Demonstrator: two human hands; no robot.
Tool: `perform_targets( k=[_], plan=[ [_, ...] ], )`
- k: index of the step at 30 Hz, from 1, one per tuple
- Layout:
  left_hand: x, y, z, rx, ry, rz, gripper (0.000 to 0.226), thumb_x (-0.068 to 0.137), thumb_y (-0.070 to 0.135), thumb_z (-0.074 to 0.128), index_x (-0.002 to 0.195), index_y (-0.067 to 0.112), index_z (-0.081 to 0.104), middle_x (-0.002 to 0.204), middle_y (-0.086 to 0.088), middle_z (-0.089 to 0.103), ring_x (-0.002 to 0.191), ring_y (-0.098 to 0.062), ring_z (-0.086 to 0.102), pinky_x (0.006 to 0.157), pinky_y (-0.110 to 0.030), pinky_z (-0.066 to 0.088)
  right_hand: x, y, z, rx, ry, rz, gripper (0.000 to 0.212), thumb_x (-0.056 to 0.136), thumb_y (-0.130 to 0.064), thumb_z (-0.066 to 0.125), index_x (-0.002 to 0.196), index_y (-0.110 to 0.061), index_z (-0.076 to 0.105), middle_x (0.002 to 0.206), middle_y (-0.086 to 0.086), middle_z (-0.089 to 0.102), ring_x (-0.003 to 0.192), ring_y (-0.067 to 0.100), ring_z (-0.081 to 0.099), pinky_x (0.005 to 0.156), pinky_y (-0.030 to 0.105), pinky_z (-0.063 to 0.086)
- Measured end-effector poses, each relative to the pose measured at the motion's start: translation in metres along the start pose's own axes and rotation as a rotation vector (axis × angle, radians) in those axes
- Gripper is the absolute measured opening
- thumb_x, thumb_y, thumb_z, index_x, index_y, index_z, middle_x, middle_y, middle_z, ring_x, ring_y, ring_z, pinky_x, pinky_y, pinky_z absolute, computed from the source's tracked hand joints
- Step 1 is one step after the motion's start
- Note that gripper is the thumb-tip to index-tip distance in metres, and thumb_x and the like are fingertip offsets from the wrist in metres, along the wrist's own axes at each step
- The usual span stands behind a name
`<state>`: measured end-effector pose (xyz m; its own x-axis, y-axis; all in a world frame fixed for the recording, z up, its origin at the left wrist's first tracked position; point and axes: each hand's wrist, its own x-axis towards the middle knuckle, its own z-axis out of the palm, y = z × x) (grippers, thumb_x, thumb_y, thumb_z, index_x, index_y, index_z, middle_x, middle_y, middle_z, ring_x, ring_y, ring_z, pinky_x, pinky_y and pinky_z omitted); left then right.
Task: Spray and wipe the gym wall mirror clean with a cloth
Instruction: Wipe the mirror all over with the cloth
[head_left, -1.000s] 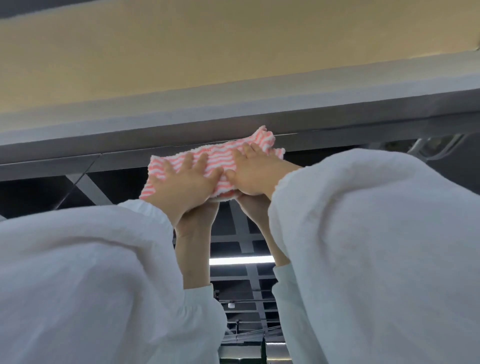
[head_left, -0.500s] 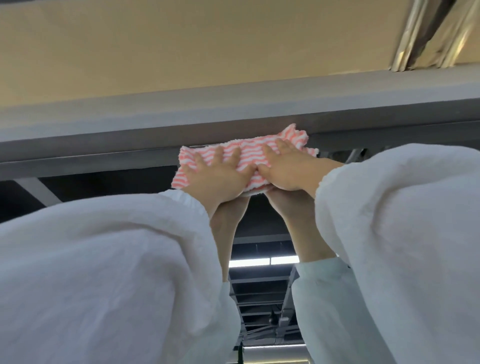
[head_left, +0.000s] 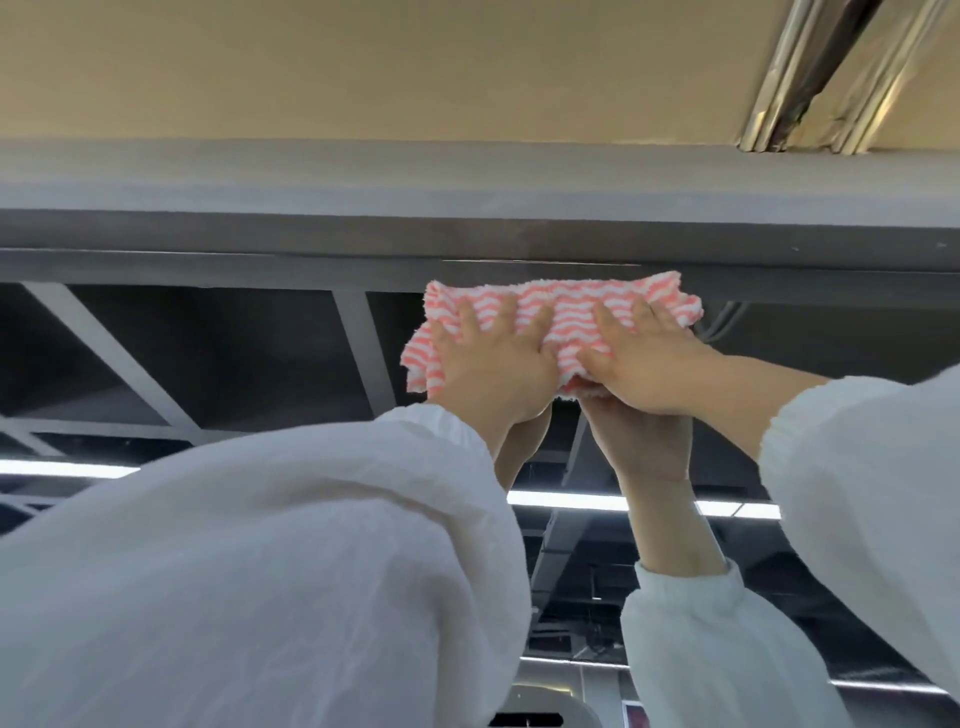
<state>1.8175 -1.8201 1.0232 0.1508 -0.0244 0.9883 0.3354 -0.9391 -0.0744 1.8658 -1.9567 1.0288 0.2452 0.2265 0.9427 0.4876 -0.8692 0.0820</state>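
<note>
High on the mirror, left hand and right hand flat, fingers straight, pressing striped cloth

one striped cloth, two hands, two white sleeves, one mirror.

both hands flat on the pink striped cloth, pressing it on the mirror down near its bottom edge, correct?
Not quite. The head view shows both the left hand and the right hand flat on the pink striped cloth, pressing it on the mirror, but up at its top edge, just under the grey frame, not near the bottom.
</note>
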Motion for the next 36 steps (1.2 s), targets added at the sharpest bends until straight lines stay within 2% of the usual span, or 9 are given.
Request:
perform_targets(
  k=[9,17,22,26,33,36],
  plan=[
    [-0.027,-0.054,-0.007,-0.026,0.006,0.026,0.051,0.102,0.042,0.01,0.15,0.035,-0.007,0.159,0.006,-0.008,0.145,-0.029,-0.008,0.114,-0.053,-0.004,-0.018,-0.065,0.01,0.039,0.019,-0.049,0.06,0.098,-0.055,0.014,0.148,-0.038,-0.014,0.157,0.005,-0.022,0.144,0.032,-0.017,0.116,0.05,-0.003],
    [-0.073,-0.189,-0.023,0.019,-0.03,-0.086,0.054,0.1,0.044,0.011,0.149,0.034,-0.011,0.158,0.005,-0.013,0.145,-0.028,-0.01,0.116,-0.051,-0.004,-0.027,-0.207,0.02,0.07,0.012,-0.176,0.057,0.098,-0.056,0.015,0.146,-0.045,-0.013,0.157,0.002,-0.024,0.143,0.032,-0.02,0.115,0.05,-0.007],
    [-0.112,-0.281,-0.032,0.031,-0.053,-0.179,0.053,0.1,0.042,0.011,0.148,0.036,-0.013,0.158,0.006,-0.015,0.145,-0.028,-0.012,0.116,-0.05,-0.004,-0.038,-0.305,0.035,0.087,0.033,-0.246,0.058,0.098,-0.055,0.015,0.146,-0.044,-0.016,0.156,0.004,-0.026,0.142,0.033,-0.023,0.115,0.05,-0.01],
    [-0.144,-0.337,-0.036,0.084,-0.091,-0.249,0.057,0.099,0.043,0.014,0.147,0.035,-0.016,0.157,0.006,-0.019,0.144,-0.029,-0.014,0.116,-0.051,-0.004,-0.054,-0.369,0.044,0.112,0.066,-0.307,0.055,0.1,-0.051,0.014,0.148,-0.041,-0.011,0.156,0.006,-0.024,0.142,0.033,-0.024,0.113,0.048,-0.014],
    [-0.176,-0.379,-0.032,0.046,-0.088,-0.321,0.053,0.1,0.043,0.01,0.146,0.039,-0.015,0.157,0.008,-0.018,0.144,-0.03,-0.014,0.112,-0.061,0.001,-0.075,-0.412,0.052,0.062,0.092,-0.362,0.059,0.1,-0.052,0.019,0.149,-0.039,-0.011,0.157,0.006,-0.02,0.143,0.034,-0.018,0.113,0.049,-0.012],
    [-0.189,-0.383,-0.032,0.039,-0.085,-0.339,0.053,0.1,0.043,0.012,0.147,0.04,-0.014,0.157,0.008,-0.016,0.144,-0.03,-0.013,0.112,-0.06,0.002,-0.085,-0.419,0.052,0.07,0.073,-0.391,0.057,0.1,-0.05,0.018,0.149,-0.038,-0.01,0.157,0.006,-0.02,0.144,0.033,-0.018,0.113,0.048,-0.013]
  ],
)
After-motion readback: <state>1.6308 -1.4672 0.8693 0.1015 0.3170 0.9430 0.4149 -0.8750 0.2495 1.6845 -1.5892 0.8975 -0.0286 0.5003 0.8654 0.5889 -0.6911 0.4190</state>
